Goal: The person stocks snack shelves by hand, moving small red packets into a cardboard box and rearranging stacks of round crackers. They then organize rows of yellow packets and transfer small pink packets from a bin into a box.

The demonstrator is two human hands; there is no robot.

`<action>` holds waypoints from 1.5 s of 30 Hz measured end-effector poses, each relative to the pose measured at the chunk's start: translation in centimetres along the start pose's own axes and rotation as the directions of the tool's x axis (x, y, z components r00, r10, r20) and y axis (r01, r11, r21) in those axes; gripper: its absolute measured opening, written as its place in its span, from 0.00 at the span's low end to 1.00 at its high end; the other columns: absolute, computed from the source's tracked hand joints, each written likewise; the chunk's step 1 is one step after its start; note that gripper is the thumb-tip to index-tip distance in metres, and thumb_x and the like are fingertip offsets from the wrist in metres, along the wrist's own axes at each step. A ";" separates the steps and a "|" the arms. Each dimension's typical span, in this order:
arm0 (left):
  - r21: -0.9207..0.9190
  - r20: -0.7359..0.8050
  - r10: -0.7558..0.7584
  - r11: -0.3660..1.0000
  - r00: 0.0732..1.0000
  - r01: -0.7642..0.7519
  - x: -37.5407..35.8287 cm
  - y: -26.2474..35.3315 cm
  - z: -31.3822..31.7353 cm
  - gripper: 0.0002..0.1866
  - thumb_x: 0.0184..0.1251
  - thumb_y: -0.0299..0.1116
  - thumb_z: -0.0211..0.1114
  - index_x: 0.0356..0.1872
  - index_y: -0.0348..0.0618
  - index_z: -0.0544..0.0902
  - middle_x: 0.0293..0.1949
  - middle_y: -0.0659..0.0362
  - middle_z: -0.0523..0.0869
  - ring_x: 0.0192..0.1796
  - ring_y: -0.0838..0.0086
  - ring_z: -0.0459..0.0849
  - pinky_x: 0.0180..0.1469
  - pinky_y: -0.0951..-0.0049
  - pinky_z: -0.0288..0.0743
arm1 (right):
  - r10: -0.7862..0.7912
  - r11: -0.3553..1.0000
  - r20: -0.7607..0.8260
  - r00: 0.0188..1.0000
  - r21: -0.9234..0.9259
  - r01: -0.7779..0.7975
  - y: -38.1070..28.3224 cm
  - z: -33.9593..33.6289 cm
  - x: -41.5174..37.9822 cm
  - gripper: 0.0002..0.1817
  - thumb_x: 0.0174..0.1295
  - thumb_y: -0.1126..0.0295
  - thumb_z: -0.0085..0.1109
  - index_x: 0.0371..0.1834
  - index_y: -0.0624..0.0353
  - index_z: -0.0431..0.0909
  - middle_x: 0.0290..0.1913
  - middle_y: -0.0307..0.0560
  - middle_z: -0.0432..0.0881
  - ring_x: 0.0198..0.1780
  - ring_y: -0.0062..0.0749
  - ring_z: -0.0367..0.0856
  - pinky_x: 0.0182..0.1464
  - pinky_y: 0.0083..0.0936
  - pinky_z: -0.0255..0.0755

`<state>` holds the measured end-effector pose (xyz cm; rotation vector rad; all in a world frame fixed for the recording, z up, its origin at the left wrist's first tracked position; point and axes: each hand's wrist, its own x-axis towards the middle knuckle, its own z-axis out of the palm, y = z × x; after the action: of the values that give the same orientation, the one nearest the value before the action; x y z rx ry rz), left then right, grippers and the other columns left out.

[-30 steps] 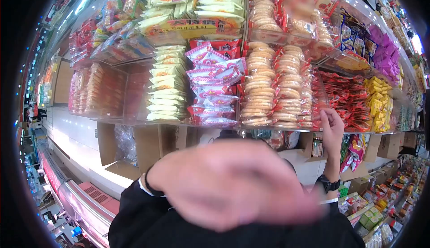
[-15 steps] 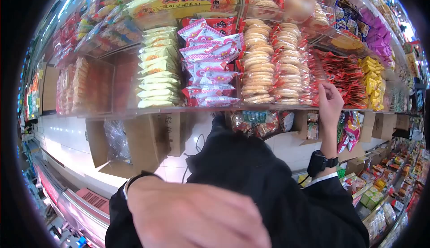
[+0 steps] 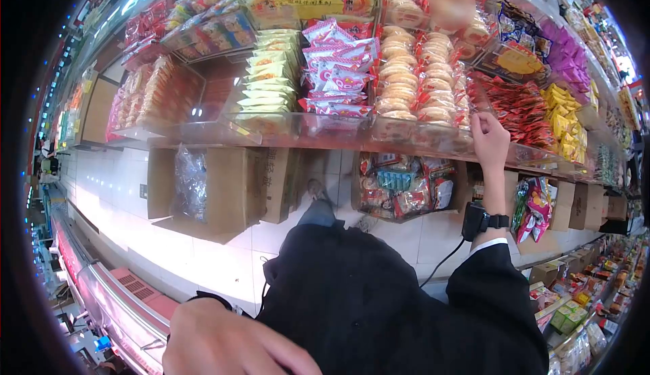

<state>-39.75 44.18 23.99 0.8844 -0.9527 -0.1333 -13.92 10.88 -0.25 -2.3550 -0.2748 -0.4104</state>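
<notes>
My right hand (image 3: pixel 491 135) is at the front lip of the snack shelf, its thumb and fingers pinched together. Anything between those fingertips is too small to make out. Just left of it stand stacks of round crackers in clear wrappers (image 3: pixel 437 80); to its right lies a heap of small red packets (image 3: pixel 514 107). Low in front of my body is my left hand (image 3: pixel 227 341), back upward and a little blurred. Its visible fingers are loosely stretched and apart, with nothing seen in them, though the frame's bottom edge cuts off part of the hand.
Pink-and-white bags (image 3: pixel 338 67), pale yellow packets (image 3: pixel 271 70) and yellow packets (image 3: pixel 565 121) fill other bins behind the clear shelf lip (image 3: pixel 325 128). Below stand an open cardboard box (image 3: pixel 223 192) with clear plastic and a box of snack bags (image 3: pixel 409 185). A pink-sided case (image 3: pixel 135 294) is at lower left.
The view has shifted, showing more floor and boxes under the shelf. My left hand has moved down and left. My right hand stays by the shelf front, fingers still pinched.
</notes>
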 end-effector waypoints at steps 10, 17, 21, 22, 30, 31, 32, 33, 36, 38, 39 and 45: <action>0.718 -0.052 -0.138 0.684 0.989 0.133 -8.9 8.1 -5.7 0.11 0.63 0.28 0.71 0.45 0.37 0.88 0.44 0.53 0.90 0.49 0.64 0.89 0.50 0.71 0.78 | 0.088 0.993 -0.138 0.987 -0.067 -0.098 -1.2 0.7 -0.4 0.10 0.64 0.66 0.66 0.36 0.63 0.86 0.24 0.50 0.85 0.24 0.27 0.83 0.32 0.26 0.74; 0.840 -0.506 -0.169 0.127 0.846 0.528 -22.2 24.3 -5.5 0.20 0.70 0.37 0.63 0.59 0.39 0.81 0.56 0.50 0.84 0.53 0.66 0.86 0.53 0.75 0.77 | 0.093 0.968 -0.178 0.980 -0.215 -0.131 -1.0 0.9 -0.7 0.12 0.64 0.63 0.64 0.37 0.62 0.86 0.25 0.50 0.86 0.28 0.30 0.86 0.35 0.28 0.76; 0.666 -0.735 0.107 -0.072 0.669 0.743 -28.7 26.9 -4.1 0.20 0.72 0.38 0.61 0.59 0.38 0.81 0.56 0.49 0.84 0.54 0.64 0.86 0.54 0.73 0.77 | 0.087 0.954 -0.173 0.981 -0.268 -0.132 -1.6 0.7 -0.4 0.12 0.65 0.63 0.64 0.39 0.63 0.85 0.25 0.47 0.86 0.27 0.25 0.84 0.34 0.25 0.75; 0.614 -0.765 0.173 -0.094 0.620 0.784 -29.9 27.2 -3.8 0.20 0.72 0.39 0.61 0.59 0.38 0.81 0.56 0.49 0.84 0.54 0.64 0.86 0.54 0.73 0.77 | 0.078 0.955 -0.155 0.985 -0.273 -0.119 -1.9 0.8 -0.4 0.12 0.65 0.63 0.64 0.39 0.63 0.85 0.25 0.47 0.86 0.27 0.25 0.84 0.34 0.25 0.75; 0.348 -0.803 0.509 -0.022 0.310 0.937 -35.0 28.8 -4.5 0.21 0.74 0.40 0.57 0.59 0.36 0.80 0.56 0.47 0.83 0.55 0.61 0.85 0.57 0.70 0.76 | 0.137 0.963 -0.050 0.989 -0.225 -0.145 -1.7 -0.3 -0.2 0.13 0.66 0.64 0.63 0.40 0.67 0.84 0.25 0.44 0.85 0.27 0.19 0.80 0.34 0.21 0.72; 0.328 -0.797 0.538 0.002 0.275 0.945 -35.1 28.7 -4.9 0.21 0.74 0.41 0.57 0.59 0.35 0.80 0.56 0.46 0.83 0.55 0.61 0.85 0.57 0.70 0.76 | 0.138 0.955 -0.044 0.990 -0.258 -0.144 -1.0 -0.4 -0.1 0.13 0.66 0.64 0.63 0.40 0.66 0.84 0.25 0.45 0.85 0.28 0.20 0.80 0.34 0.22 0.72; 0.313 -0.784 0.570 0.024 0.244 0.950 -34.9 29.0 -5.4 0.22 0.75 0.41 0.57 0.59 0.35 0.80 0.56 0.46 0.83 0.55 0.60 0.84 0.57 0.69 0.76 | 0.138 0.949 -0.041 0.990 -0.281 -0.144 -0.3 -0.2 0.0 0.13 0.66 0.65 0.63 0.40 0.66 0.84 0.26 0.47 0.84 0.29 0.21 0.80 0.34 0.23 0.73; 0.308 -0.769 0.599 0.042 0.223 0.950 -34.6 29.1 -6.1 0.22 0.75 0.41 0.56 0.59 0.35 0.80 0.57 0.46 0.83 0.55 0.60 0.84 0.58 0.69 0.76 | 0.102 0.956 -0.069 0.992 -0.268 -0.117 0.8 -0.3 0.0 0.12 0.66 0.65 0.62 0.41 0.65 0.84 0.28 0.49 0.85 0.29 0.24 0.81 0.35 0.25 0.73; 0.370 -0.677 0.714 0.117 0.181 0.922 -31.9 29.4 -8.4 0.22 0.76 0.42 0.55 0.59 0.34 0.80 0.57 0.45 0.83 0.56 0.59 0.84 0.59 0.68 0.76 | -0.110 0.959 -0.180 0.978 -0.276 0.057 -2.0 0.8 -0.7 0.10 0.66 0.67 0.60 0.41 0.64 0.83 0.31 0.57 0.85 0.32 0.44 0.85 0.38 0.35 0.76; 0.477 -0.600 0.783 0.185 0.164 0.859 -29.0 28.9 -10.4 0.23 0.76 0.42 0.54 0.59 0.34 0.79 0.57 0.44 0.83 0.56 0.58 0.84 0.59 0.67 0.75 | 0.119 0.954 -0.164 0.979 -0.253 -0.159 -1.0 1.1 -0.9 0.06 0.62 0.72 0.61 0.30 0.63 0.79 0.27 0.55 0.80 0.30 0.48 0.80 0.34 0.40 0.70; 0.538 -0.567 0.808 0.214 0.162 0.816 -27.1 28.4 -11.6 0.23 0.76 0.42 0.54 0.59 0.33 0.79 0.57 0.44 0.83 0.56 0.58 0.84 0.60 0.67 0.75 | 0.097 0.961 -0.188 0.977 -0.236 -0.141 -1.4 1.3 -1.1 0.07 0.60 0.72 0.63 0.27 0.62 0.77 0.25 0.54 0.79 0.28 0.50 0.78 0.34 0.43 0.70; 0.782 -0.528 0.823 0.376 0.209 0.497 -14.5 24.7 -16.4 0.24 0.78 0.44 0.51 0.59 0.32 0.79 0.57 0.42 0.82 0.57 0.55 0.83 0.61 0.64 0.75 | 0.044 0.971 -0.246 0.968 -0.219 -0.100 0.0 2.6 -1.7 0.05 0.54 0.72 0.62 0.28 0.60 0.76 0.33 0.58 0.79 0.37 0.59 0.78 0.41 0.50 0.71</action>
<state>-42.64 76.85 27.59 1.5263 0.3485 1.3814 -14.96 12.53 -2.72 -2.4995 -0.0264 -0.7181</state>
